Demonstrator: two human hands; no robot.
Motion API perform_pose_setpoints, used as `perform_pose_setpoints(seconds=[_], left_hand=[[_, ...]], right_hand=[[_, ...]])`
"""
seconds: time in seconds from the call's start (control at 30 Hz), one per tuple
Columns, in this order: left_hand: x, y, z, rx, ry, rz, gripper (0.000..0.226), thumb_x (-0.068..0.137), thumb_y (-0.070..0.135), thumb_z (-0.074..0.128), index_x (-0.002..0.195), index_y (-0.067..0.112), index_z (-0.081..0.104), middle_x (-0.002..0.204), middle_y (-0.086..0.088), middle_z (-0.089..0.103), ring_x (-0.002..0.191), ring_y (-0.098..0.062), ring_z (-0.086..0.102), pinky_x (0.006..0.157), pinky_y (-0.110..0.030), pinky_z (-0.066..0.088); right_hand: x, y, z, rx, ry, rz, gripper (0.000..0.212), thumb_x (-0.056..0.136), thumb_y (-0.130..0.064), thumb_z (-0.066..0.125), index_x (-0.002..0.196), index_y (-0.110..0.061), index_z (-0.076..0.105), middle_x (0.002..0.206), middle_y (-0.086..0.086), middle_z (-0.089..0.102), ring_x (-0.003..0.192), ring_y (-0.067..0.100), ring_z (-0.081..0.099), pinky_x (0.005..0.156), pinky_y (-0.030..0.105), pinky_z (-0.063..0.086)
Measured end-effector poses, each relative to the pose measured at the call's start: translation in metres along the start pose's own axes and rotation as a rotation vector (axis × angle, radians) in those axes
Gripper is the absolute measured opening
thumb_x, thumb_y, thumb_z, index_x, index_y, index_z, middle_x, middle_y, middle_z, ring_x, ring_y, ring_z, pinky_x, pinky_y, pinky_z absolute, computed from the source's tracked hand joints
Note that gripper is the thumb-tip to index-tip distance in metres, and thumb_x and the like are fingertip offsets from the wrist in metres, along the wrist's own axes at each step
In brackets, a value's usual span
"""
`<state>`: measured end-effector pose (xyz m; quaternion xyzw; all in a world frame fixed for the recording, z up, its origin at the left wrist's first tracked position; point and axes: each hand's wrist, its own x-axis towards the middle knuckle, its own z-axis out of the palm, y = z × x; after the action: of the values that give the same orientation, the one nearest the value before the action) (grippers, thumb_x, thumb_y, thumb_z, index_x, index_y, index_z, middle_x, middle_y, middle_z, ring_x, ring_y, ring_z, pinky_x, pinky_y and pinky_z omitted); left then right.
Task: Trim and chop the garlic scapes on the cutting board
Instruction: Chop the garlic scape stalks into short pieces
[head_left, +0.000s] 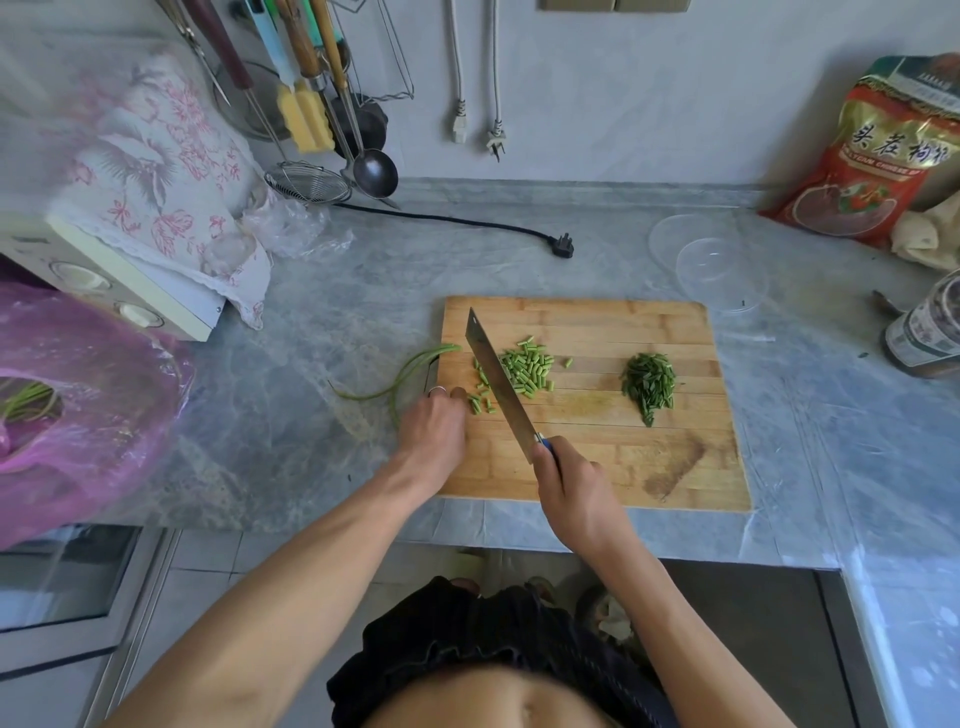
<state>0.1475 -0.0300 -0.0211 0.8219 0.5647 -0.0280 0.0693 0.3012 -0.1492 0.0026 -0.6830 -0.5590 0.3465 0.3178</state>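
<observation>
Two hands busy: left hand (434, 422) curled, pinning scapes (410, 371) at board (597, 467) edge; right hand (574, 499) gripping cleaver (498, 384), feeding short cuts.

Single head view, wide-angle, looking steeply down and forward over counter (291, 415), close above cutting board (623, 467).

Red and gold foil bag (878, 156), back right of the counter: large white Chinese characters across its front, reading roughly "头茬枸杞", the last one cut off at the frame edge; the line of small Latin lettering beneath is too blurred to read. Jar (927, 332), right edge: label print illegible.
</observation>
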Motion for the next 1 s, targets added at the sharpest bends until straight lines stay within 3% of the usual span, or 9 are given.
perform_pose_setpoints(seconds=[0.2,0.3,0.43,0.6,0.7,0.77,0.83,0.9,1.0], left_hand=[[-0.002,-0.019,0.013,-0.157,0.045,-0.003,0.028,0.082,-0.008,0.05,0.103,0.004,0.065,0.096,-0.014,0.061,0.082,-0.035,0.065,0.06,-0.035,0.046],[0.003,-0.035,0.016,-0.367,0.048,-0.003,0.024,0.083,-0.005,0.055,0.092,0.005,0.075,0.091,-0.012,0.067,0.084,-0.031,0.065,0.066,-0.034,0.049],[0.002,-0.054,0.006,-0.792,0.06,-0.195,0.019,0.086,0.002,0.067,0.098,0.01,0.079,0.092,0.0,0.075,0.079,-0.009,0.068,0.071,-0.009,0.048],[0.038,-0.087,-0.005,-1.141,0.103,-0.512,0.017,0.084,0.0,0.068,0.091,0.013,0.077,0.07,0.0,0.073,0.072,-0.02,0.072,0.083,-0.033,0.058],[0.08,-0.113,-0.004,-1.162,0.108,-0.552,0.023,0.081,-0.004,0.069,0.077,0.018,0.073,0.055,0.006,0.069,0.065,-0.024,0.069,0.083,-0.041,0.059],[0.108,-0.125,-0.001,-1.124,0.065,-0.566,0.015,0.081,-0.007,0.068,0.086,0.005,0.075,0.048,0.009,0.065,0.057,-0.018,0.066,0.08,-0.041,0.06],[0.135,-0.13,0.001,-1.082,0.026,-0.572,0.016,0.082,-0.006,0.068,0.097,-0.004,0.074,0.045,0.01,0.062,0.047,-0.008,0.062,0.068,-0.03,0.059],[0.15,-0.128,-0.001,-1.02,0.015,-0.528,0.017,0.082,-0.002,0.072,0.098,-0.001,0.075,0.058,0.004,0.07,0.057,-0.007,0.068,0.06,-0.02,0.053],[0.157,-0.127,-0.003,-0.905,0.008,-0.439,0.016,0.081,0.005,0.076,0.098,0.004,0.077,0.089,-0.006,0.074,0.085,-0.014,0.067,0.065,-0.013,0.041]], right_hand=[[0.001,-0.003,0.002,0.022,0.015,0.032,0.033,0.104,-0.03,0.038,0.08,-0.011,0.048,0.054,0.003,0.043,0.043,0.016,0.032,0.043,0.025,0.024],[0.002,-0.004,0.003,0.02,0.02,0.064,0.035,0.104,-0.032,0.036,0.081,-0.01,0.049,0.054,0.006,0.045,0.045,0.018,0.035,0.044,0.031,0.026],[0.008,-0.012,0.005,0.023,0.01,0.126,0.036,0.104,-0.033,0.034,0.082,-0.01,0.05,0.064,0.018,0.056,0.051,0.029,0.045,0.048,0.042,0.035],[0.025,-0.022,0.004,0.091,0.024,0.164,0.038,0.103,-0.039,0.033,0.078,-0.014,0.047,0.065,0.018,0.056,0.05,0.018,0.042,0.046,0.037,0.034],[0.044,-0.031,0.007,0.106,0.047,0.153,0.038,0.103,-0.041,0.034,0.077,-0.017,0.047,0.062,0.013,0.055,0.048,0.017,0.043,0.045,0.041,0.038],[0.058,-0.035,0.011,0.114,0.057,0.157,0.037,0.103,-0.041,0.034,0.077,-0.018,0.048,0.061,0.01,0.055,0.047,0.017,0.043,0.045,0.041,0.038],[0.075,-0.039,0.015,0.109,0.071,0.173,0.038,0.103,-0.041,0.034,0.076,-0.018,0.048,0.06,0.008,0.054,0.047,0.016,0.042,0.047,0.04,0.038],[0.088,-0.042,0.02,0.111,0.078,0.201,0.038,0.103,-0.041,0.034,0.078,-0.015,0.048,0.058,0.003,0.052,0.048,0.015,0.041,0.048,0.035,0.037],[0.103,-0.05,0.029,0.124,0.079,0.232,0.04,0.103,-0.041,0.034,0.081,-0.012,0.05,0.06,0.0,0.052,0.049,0.013,0.042,0.047,0.03,0.036]])
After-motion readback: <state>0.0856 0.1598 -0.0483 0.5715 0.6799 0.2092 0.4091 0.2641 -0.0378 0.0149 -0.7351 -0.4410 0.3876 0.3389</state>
